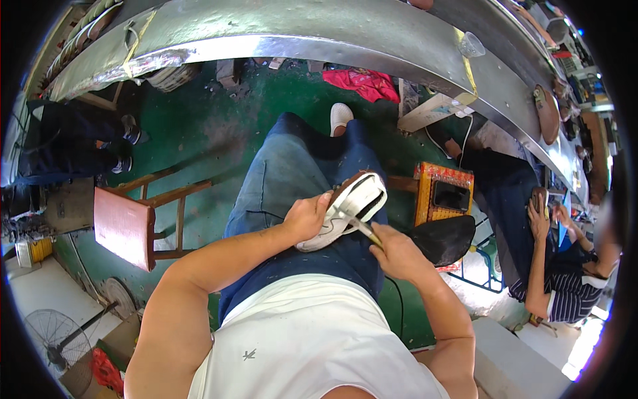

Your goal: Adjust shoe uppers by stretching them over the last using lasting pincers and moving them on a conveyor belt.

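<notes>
A white shoe (334,219) with a brown edge rests on my lap, tilted on its side across the thighs of my blue jeans. My left hand (308,218) is closed around its left side, the thumb lying near the brown edge. In my right hand (397,251) is a hammer (359,227), its metal end against or just over the white upper. The right fingers wrap the handle and hide most of it. I cannot tell whether the metal touches the shoe.
A metal-topped bench (299,33) curves across the far side. Left stands a stool (124,227); right, a yellow stool (425,211) carries a dark phone-like slab (451,196). A co-worker (571,279) sits at the right with a shoe. A fan (58,342) stands lower left.
</notes>
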### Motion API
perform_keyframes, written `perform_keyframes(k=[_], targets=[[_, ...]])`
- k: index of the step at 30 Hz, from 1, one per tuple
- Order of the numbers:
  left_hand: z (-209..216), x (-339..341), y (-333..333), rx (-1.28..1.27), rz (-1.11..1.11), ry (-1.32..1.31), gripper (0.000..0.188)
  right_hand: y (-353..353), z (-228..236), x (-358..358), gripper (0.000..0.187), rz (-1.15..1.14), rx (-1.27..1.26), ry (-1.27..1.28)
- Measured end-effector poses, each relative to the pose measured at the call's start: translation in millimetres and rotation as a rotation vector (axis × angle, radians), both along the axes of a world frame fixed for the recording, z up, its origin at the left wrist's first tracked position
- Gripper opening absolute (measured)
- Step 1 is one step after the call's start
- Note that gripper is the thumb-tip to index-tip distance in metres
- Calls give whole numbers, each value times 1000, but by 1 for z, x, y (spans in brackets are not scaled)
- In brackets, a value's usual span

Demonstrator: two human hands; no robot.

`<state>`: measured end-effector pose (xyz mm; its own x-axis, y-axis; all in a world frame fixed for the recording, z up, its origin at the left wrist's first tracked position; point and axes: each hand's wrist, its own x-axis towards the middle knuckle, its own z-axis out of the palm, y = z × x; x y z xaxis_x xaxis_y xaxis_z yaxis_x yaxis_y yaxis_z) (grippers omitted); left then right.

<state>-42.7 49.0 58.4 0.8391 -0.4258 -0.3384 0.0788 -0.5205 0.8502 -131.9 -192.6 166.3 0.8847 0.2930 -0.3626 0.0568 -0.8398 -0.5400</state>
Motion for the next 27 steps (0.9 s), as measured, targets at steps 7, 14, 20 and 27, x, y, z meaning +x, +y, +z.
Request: perform_keyframes(k=[7, 14, 20, 27], targets=[[-7, 1, 3, -95, -158, -348, 45, -8, -31, -1, 40, -150, -61, -136], [28, 11, -7, 31, -543, -420, 52, -16, -69, -46, 33, -354, 10, -148], [42, 27, -15, 337, -726, -282, 58, -46, -24, -18, 23, -481, 267, 262], [63, 33, -25, 498, -831, -247, 62, -25, -45, 11, 31, -414, 134, -36]])
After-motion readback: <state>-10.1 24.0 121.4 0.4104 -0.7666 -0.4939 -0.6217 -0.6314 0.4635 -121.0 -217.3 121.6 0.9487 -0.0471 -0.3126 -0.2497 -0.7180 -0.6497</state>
